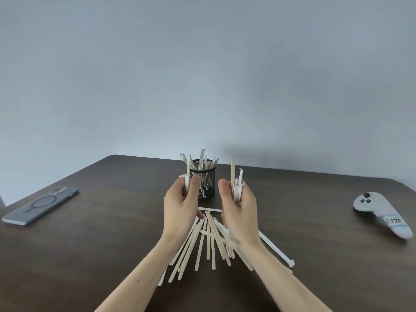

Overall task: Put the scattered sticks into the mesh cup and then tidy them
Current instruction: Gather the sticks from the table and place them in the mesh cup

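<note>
- Task judged partly done: several sticks, some paper-wrapped, already stood in the mesh cup (203,183) at the far middle of the table (90,255), leaning loosely, not tidied.
- Left hand (181,204) closed around a small bunch of sticks (187,176) held upright, just in front of the cup.
- Right hand (239,209) closed around a larger upright bunch (236,179), just right of the cup.
- Still left: a fanned pile of scattered sticks (203,244) on the table below both hands, some wrapped in white paper.
- Both held bunches not yet placed in the cup; tidying not started, as judged.
- Hidden: part of the pile covered by wrists and forearms; stick count in each hand cannot be told; the cup's left side is blocked by the left hand.
- Phone (40,206) at left, controller (380,212) at right, well apart from the work.
</note>
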Motion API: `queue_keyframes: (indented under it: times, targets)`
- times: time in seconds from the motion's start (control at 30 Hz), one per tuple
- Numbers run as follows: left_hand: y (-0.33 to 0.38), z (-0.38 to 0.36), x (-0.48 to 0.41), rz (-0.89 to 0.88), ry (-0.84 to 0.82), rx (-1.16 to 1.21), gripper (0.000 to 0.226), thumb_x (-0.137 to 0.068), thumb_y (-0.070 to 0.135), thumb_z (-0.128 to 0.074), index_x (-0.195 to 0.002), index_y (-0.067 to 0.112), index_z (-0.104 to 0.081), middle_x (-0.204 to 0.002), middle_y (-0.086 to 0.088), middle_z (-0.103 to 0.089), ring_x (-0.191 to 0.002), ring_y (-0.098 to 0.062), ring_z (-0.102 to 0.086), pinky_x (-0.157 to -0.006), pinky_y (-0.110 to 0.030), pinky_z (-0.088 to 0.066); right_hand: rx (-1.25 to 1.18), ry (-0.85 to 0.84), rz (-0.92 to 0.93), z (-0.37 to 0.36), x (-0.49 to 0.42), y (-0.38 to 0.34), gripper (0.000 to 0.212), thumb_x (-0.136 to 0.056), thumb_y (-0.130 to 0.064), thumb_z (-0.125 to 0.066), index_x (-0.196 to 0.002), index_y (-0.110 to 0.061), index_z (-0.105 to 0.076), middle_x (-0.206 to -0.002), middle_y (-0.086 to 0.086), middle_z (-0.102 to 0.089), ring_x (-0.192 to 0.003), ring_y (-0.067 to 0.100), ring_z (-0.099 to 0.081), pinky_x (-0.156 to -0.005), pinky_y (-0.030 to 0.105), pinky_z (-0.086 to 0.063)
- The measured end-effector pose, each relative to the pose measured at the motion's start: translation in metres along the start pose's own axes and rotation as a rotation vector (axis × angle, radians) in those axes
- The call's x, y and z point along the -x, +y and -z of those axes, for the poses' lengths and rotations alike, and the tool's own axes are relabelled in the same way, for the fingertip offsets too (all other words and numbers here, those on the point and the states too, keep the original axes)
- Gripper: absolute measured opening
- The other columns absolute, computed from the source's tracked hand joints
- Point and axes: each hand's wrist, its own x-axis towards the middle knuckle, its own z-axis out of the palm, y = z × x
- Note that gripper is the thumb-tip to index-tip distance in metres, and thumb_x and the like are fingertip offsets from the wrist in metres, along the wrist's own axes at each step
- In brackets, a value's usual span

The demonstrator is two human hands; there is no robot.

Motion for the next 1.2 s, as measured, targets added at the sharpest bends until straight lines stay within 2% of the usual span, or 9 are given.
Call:
queue_keyframes:
  times: [0.07, 0.2, 0.3, 0.43, 0.57, 0.77, 0.93, 1.07, 1.2]
  targets:
    - [-0.006, 0.000, 0.003, 0.029, 0.014, 0.006, 0.053, -0.104, 0.030, -0.057, -0.072, -0.002, -0.031, -0.061, -0.013, -0.031, -0.044, -0.038, -0.057, -0.041, -0.020, -0.041, 0.009, -0.030, -0.024, 0.000, 0.005, 0.004, 0.056, -0.091, -0.056, -0.064, -0.077, -0.005, -0.046, -0.059, 0.009, -0.034, -0.051, 0.023, -0.031, -0.052, 0.032, -0.030]
    - [-0.009, -0.003, 0.004, 0.039, 0.009, -0.015, 0.054, -0.108, 0.033, -0.049, -0.072, -0.003, -0.033, -0.062, -0.013, -0.031, -0.040, -0.022, -0.052, -0.050, -0.031, -0.048, -0.030, 0.013, -0.103, 0.000, 0.006, -0.004, 0.061, -0.097, -0.045, -0.062, -0.068, -0.003, -0.028, -0.061, 0.013, -0.027, -0.052, 0.022, -0.023, -0.048, 0.032, -0.022]
    - [-0.001, -0.003, -0.001, -0.007, -0.016, -0.072, 0.051, -0.110, 0.035, -0.042, -0.069, 0.004, -0.040, -0.063, -0.014, -0.036, -0.053, -0.024, -0.042, -0.051, -0.030, -0.054, -0.027, 0.029, -0.109, 0.002, 0.002, -0.016, 0.055, -0.103, -0.040, -0.053, -0.062, -0.007, -0.035, -0.054, 0.012, -0.032, -0.045, 0.021, -0.033, -0.043, 0.031, -0.032]
    - [0.025, 0.003, -0.017, -0.101, -0.021, -0.336, 0.058, -0.109, 0.040, -0.035, -0.073, 0.000, -0.059, -0.068, -0.010, -0.069, -0.069, -0.029, -0.064, -0.072, -0.039, -0.050, 0.107, -0.008, -0.046, 0.004, -0.016, -0.039, 0.050, -0.104, -0.037, -0.047, -0.062, -0.009, -0.048, -0.056, 0.005, -0.049, -0.053, 0.011, -0.045, -0.060, 0.028, -0.040]
    - [0.054, 0.007, -0.054, -0.169, 0.038, -0.624, 0.057, -0.105, 0.048, -0.028, -0.085, 0.006, -0.061, -0.083, -0.010, -0.066, -0.079, -0.034, -0.061, -0.074, -0.039, -0.042, 0.300, 0.011, -0.040, -0.001, -0.055, -0.061, 0.049, -0.098, -0.048, -0.042, -0.059, -0.022, -0.053, -0.045, -0.012, -0.050, -0.057, 0.015, -0.050, -0.067, 0.037, -0.040]
    - [0.068, 0.006, -0.114, -0.191, 0.007, -0.507, 0.054, -0.105, 0.042, -0.035, -0.080, 0.000, -0.058, -0.056, 0.003, -0.048, -0.062, -0.028, -0.047, -0.064, -0.036, -0.038, 0.300, 0.077, 0.035, -0.021, -0.120, -0.073, 0.052, -0.101, -0.051, -0.039, -0.062, -0.022, -0.058, -0.053, -0.009, -0.051, -0.063, 0.019, -0.055, -0.078, 0.043, -0.050]
    - [0.050, -0.003, -0.153, -0.210, 0.061, -0.529, 0.056, -0.103, 0.044, -0.040, -0.083, -0.004, -0.061, -0.061, -0.006, -0.057, -0.060, -0.032, -0.051, -0.060, -0.034, -0.041, 0.400, 0.078, 0.064, -0.038, -0.153, -0.054, 0.053, -0.102, -0.055, -0.038, -0.071, -0.022, -0.068, -0.066, -0.010, -0.063, -0.075, 0.020, -0.062, -0.073, 0.034, -0.044]
    - [0.027, -0.012, -0.162, -0.193, 0.014, -0.680, 0.054, -0.102, 0.051, -0.043, -0.083, 0.006, -0.066, -0.075, -0.008, -0.071, -0.075, -0.037, -0.066, -0.063, -0.035, -0.043, 0.573, -0.001, 0.038, -0.046, -0.159, -0.031, 0.054, -0.100, -0.059, -0.038, -0.086, -0.020, -0.073, -0.069, -0.017, -0.060, -0.081, 0.019, -0.061, -0.075, 0.031, -0.038]
    - [0.008, -0.016, -0.160, -0.100, -0.057, -0.779, 0.051, -0.099, 0.058, -0.045, -0.075, 0.015, -0.060, -0.076, -0.001, -0.070, -0.080, -0.033, -0.065, -0.066, -0.035, -0.044, 0.744, -0.062, 0.024, -0.047, -0.160, -0.008, 0.061, -0.096, -0.066, -0.036, -0.089, -0.020, -0.074, -0.082, -0.009, -0.072, -0.089, 0.024, -0.068, -0.077, 0.033, -0.047]
